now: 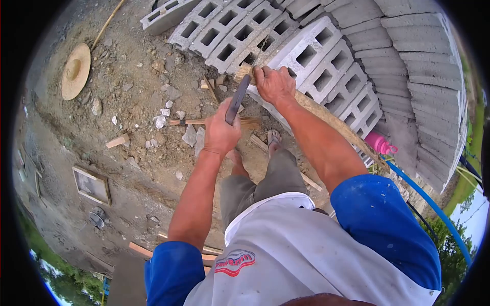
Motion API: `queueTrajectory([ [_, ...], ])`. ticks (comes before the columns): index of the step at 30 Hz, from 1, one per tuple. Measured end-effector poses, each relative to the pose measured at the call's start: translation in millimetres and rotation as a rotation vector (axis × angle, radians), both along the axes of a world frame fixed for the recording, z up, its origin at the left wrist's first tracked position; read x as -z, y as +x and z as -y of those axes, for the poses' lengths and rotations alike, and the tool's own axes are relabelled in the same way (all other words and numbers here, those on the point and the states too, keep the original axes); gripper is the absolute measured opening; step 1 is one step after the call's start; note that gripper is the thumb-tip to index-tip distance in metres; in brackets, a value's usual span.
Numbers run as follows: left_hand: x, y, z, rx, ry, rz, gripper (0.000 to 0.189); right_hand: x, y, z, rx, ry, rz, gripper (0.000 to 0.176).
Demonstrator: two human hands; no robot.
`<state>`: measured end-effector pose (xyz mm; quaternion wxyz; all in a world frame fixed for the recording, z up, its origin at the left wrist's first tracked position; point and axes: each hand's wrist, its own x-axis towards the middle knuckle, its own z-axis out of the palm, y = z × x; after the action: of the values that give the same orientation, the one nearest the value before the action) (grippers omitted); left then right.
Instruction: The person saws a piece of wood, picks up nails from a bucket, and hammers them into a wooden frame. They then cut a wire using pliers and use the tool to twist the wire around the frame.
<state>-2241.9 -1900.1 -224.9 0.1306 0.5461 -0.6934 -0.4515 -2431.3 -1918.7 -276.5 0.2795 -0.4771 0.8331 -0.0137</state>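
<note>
My left hand (223,131) is closed around a dark, flat tool that looks like a machete (238,100), its far end beside the tip of a wooden strip. My right hand (275,85) grips that long, rough wooden strip (326,116) near its end. The strip runs back beneath my right forearm toward the blue hose. Hollow concrete blocks (322,79) stand in a row just beyond and to the right of my right hand. On the ground below my left hand lies a bundle of thin sticks like a broom (196,122).
Stacked concrete blocks (429,76) rise at the right. A pink bottle (376,142) and blue hose (429,196) are nearby. A straw hat (76,71), stones (190,136), wood offcuts (118,141), a framed screen (92,185) and a bucket (97,216) lie on the dirt leftward.
</note>
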Motion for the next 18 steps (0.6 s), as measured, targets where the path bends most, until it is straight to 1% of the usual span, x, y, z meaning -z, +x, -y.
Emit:
queueTrajectory([
  [2, -4, 2, -3, -0.013, -0.025, -0.018, 0.038, -5, -6, 9, 0.016, 0.010, -0.031, 0.055],
  [3, -16, 13, -19, -0.041, -0.011, -0.001, 0.037, -7, 4, 1, 0.001, 0.042, -0.022, 0.056],
  [4, -44, 40, -41, -0.047, 0.089, 0.115, 0.039, -7, -1, 6, -0.003, 0.023, -0.033, 0.056],
  [5, -54, 79, -74, -0.071, 0.056, 0.058, 0.042, -1, -4, 10, 0.001, 0.003, -0.040, 0.056],
  [6, -68, 114, -108, -0.088, 0.033, 0.061, 0.046, 4, 1, 2, 0.009, 0.021, -0.024, 0.056],
  [7, -91, 140, -134, -0.123, 0.262, 0.187, 0.046, -6, 2, 2, -0.005, 0.039, -0.011, 0.055],
  [8, -97, 148, -141, -0.096, 0.215, 0.174, 0.046, -7, 4, -1, -0.002, 0.034, -0.004, 0.055],
  [10, -89, 143, -138, -0.051, 0.111, 0.125, 0.046, 0, 2, 3, -0.004, 0.011, -0.012, 0.055],
  [11, -65, 126, -122, -0.028, 0.112, 0.117, 0.046, 4, 1, 1, -0.037, 0.002, -0.032, 0.053],
  [12, -30, 94, -86, -0.006, 0.101, 0.101, 0.047, 6, 1, -2, -0.031, 0.011, -0.034, 0.052],
  [13, 10, 64, -53, -0.006, 0.064, 0.029, 0.047, 7, 0, 1, -0.023, -0.001, -0.044, 0.052],
  [14, 32, 45, -36, 0.001, 0.023, -0.037, 0.047, 5, 2, 1, -0.008, -0.017, -0.046, 0.051],
  [16, 7, 36, -24, -0.006, 0.002, -0.029, 0.048, 1, 2, 8, 0.006, -0.015, -0.052, 0.053],
  [17, -12, 42, -32, -0.021, 0.019, -0.016, 0.048, -1, 5, 2, 0.007, 0.008, -0.040, 0.054],
  [18, -30, 62, -56, -0.043, 0.100, 0.042, 0.049, -4, 5, 0, -0.002, 0.019, -0.037, 0.055],
])
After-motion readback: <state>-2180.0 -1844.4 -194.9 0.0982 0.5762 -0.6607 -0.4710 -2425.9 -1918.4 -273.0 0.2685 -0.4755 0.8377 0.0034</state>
